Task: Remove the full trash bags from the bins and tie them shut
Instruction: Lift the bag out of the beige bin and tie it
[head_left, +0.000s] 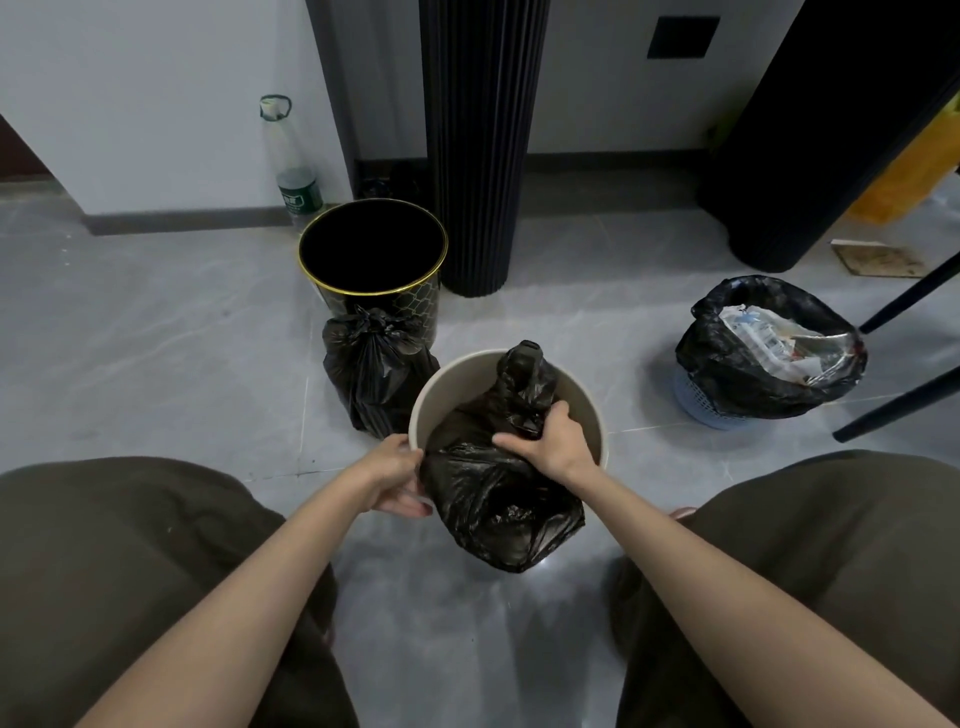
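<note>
The person crouches on the grey floor (156, 338), knees in dark trousers (130, 545) on either side of a round beige bin (582, 384). The left hand (397, 475) grips the bin's near-left rim, thumb on top and fingers curled against the outer wall. The right hand (553, 441) holds a black trash bag (498, 509) by its gathered upper part, its fingers (558, 413) clamped round the bunched plastic. A twisted tail of the bag sticks up beyond the hand, over the bin's opening. The bag's bulging body covers the near rim of the bin and hangs toward the person. Whether its bottom is free of the bin cannot be told.

Just left of the beige bin, and touching it, a second black bag (374, 374) stands on the floor with its top knotted. It leans against a black bin with a gold rim (415, 306), whose inside looks dark. Well to the right stands a blue basket (696, 400) lined with another black bag (727, 364), its mouth open and paper and wrappers showing inside. A clear bottle (291, 161) stands by the white wall behind the black bin, and a black ribbed column (483, 145) rises beside it.
</note>
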